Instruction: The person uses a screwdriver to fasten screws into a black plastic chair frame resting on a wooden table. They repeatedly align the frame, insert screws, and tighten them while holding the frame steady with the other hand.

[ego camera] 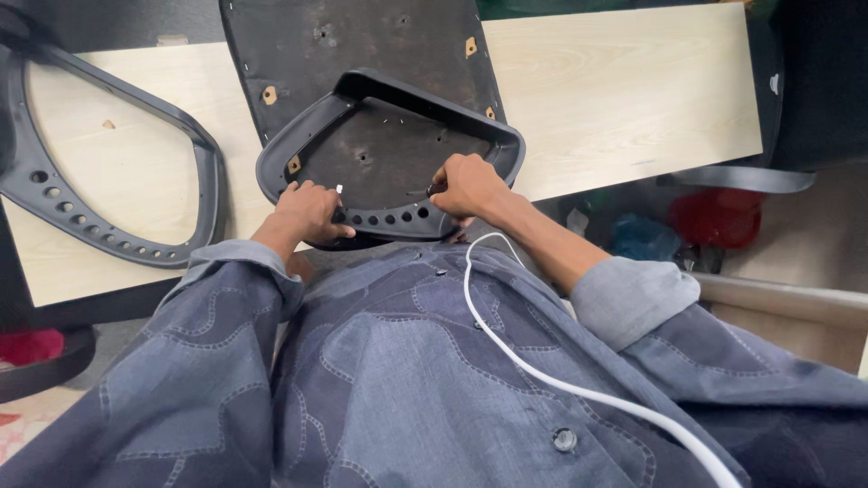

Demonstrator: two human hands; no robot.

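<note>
Pale wooden tabletop (624, 99), cluttered floor (796, 244) beneath
</note>
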